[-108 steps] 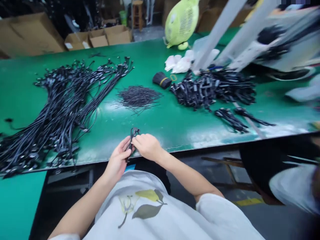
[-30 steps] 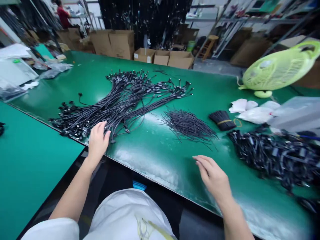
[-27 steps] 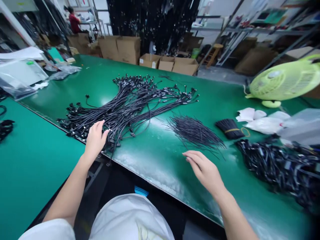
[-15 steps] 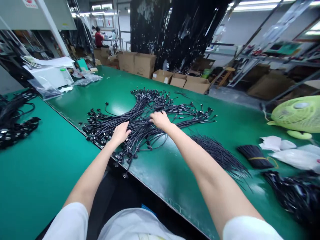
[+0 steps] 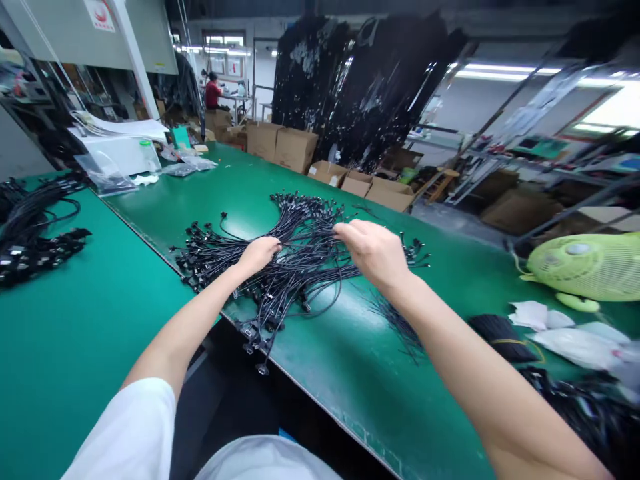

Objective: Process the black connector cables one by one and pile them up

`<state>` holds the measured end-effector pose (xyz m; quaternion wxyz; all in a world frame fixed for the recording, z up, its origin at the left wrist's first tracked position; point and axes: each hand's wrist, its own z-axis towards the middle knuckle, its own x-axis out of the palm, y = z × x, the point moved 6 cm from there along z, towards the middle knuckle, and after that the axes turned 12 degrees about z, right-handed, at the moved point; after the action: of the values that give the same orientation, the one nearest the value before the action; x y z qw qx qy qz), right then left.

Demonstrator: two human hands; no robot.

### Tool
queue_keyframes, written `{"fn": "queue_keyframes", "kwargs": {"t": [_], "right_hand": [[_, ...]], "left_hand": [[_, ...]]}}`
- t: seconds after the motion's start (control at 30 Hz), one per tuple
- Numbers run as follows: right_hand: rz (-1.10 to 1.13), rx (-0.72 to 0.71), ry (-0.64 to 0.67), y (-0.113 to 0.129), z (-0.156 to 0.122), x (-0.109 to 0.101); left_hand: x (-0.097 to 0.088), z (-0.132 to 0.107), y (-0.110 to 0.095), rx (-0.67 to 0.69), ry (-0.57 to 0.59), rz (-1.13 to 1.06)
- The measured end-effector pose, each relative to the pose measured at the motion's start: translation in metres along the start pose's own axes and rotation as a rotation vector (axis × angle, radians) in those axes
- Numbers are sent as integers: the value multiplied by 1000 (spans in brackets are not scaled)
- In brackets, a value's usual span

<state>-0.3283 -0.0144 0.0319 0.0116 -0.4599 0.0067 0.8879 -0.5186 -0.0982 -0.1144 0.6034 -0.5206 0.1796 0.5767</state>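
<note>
A spread heap of black cables (image 5: pixel 300 263) with small plugs at their ends lies on the green table. Over the middle of this heap my left hand (image 5: pixel 259 257) is closed, thumb and fingertips pinched on a black cable. My right hand (image 5: pixel 373 250), raised above the heap's right part, has its fingers pinched together as well. A dark cable seems to run between the two hands, though its end in the right fingers is too small to see clearly. Several plugs hang over the table's front edge.
Another cable bundle (image 5: pixel 40 233) lies on the left table. On the right are thin black ties (image 5: pixel 400 323), a banded black bundle (image 5: pixel 503 337), white bags (image 5: pixel 575 343) and a green fan (image 5: pixel 590 267). Cardboard boxes (image 5: pixel 295 148) stand behind; a person in red (image 5: pixel 214 93) sits far back.
My right hand has lifted off the heap and come closer to the camera, its fingers now pinched. My left hand has moved right and forward and closed. The view has shifted slightly.
</note>
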Motion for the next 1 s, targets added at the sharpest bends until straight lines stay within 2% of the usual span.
{"fn": "queue_keyframes", "kwargs": {"t": [0.07, 0.13, 0.23, 0.27, 0.33, 0.4, 0.43, 0.47, 0.53, 0.6, 0.63, 0.7, 0.8, 0.87, 0.93, 1.0], "right_hand": [[13, 79, -89, -23, 8, -26], [69, 177, -128, -52, 9, -44], [208, 281, -234, -80, -3, -67], [259, 292, -302, -80, -9, -75], [352, 271, -409, -68, -19, -90], [406, 220, -431, -44, -22, -101], [412, 191, -416, -30, -21, -105], [408, 165, -391, -17, -19, -109], [373, 125, -342, 1, -14, -116], [304, 104, -286, 0, -13, -125], [245, 108, -258, -10, -15, -129], [51, 179, -191, -44, -27, -139], [-276, 393, -72, -111, -66, -153], [-353, 495, -31, -136, -98, -156], [-403, 519, 71, -132, -127, -146], [-504, 522, 274, -103, -154, -127]], "left_hand": [[-21, 3, -4, 31, -56, -42], [-37, 0, -9, 112, -56, -62], [-40, -11, -15, 186, 29, -1], [-39, -16, -16, 161, 29, 14], [-40, -22, -24, 84, -49, -31], [-38, -29, -48, 73, -125, -165], [-36, -32, -67, 103, -117, -270], [-32, -37, -89, 147, -61, -400], [-23, -51, -135, 214, 177, -702], [-21, -70, -169, 189, 419, -967], [-25, -79, -176, 140, 470, -1080], [-40, -91, -170, -4, 435, -1261], [-62, -99, -136, -232, 317, -1409], [-67, -104, -118, -356, 308, -1437], [-64, -109, -111, -427, 339, -1424], [-56, -110, -115, -423, 366, -1339]]}}
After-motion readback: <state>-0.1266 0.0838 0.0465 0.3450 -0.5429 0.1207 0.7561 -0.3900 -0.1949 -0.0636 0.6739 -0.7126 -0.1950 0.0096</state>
